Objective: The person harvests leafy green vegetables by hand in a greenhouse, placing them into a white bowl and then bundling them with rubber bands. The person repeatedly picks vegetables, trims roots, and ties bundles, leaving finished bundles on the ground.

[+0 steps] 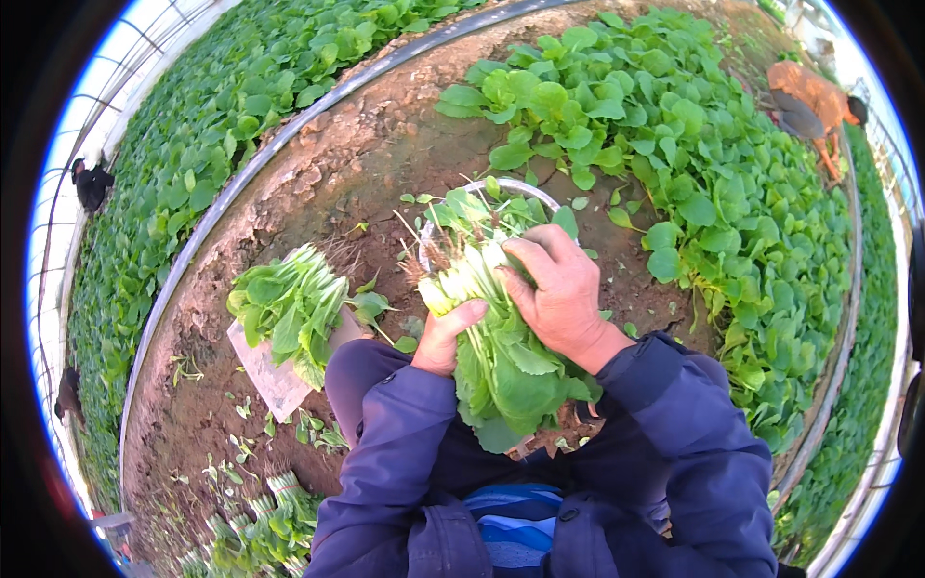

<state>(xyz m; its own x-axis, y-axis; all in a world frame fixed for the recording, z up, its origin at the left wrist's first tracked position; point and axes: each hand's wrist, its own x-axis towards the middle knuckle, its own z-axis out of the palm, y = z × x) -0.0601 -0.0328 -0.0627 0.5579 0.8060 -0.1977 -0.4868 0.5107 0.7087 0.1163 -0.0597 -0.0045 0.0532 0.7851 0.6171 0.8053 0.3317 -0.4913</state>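
Note:
A bunch of leafy greens (506,361) with pale stems and brown roots lies between my hands, its roots pointing away from me and its leaves towards my lap. My left hand (449,336) grips it from the left, thumb across the stems. On the right, my right hand (560,289) rests with bent fingers and thumb at the upper stems, near the roots. Behind the bunch is the pale rim of a round container (514,185) with leaves in it. To my left a pile of pulled greens (289,311) lies on a pale flat sheet (278,386).
Tied bundles of greens (264,524) stand on the soil at lower left. Beds of growing greens (686,152) lie right and, past a grey pipe (209,217), left. A person in orange (813,101) bends at upper right; dark-clothed figures (92,184) are far left.

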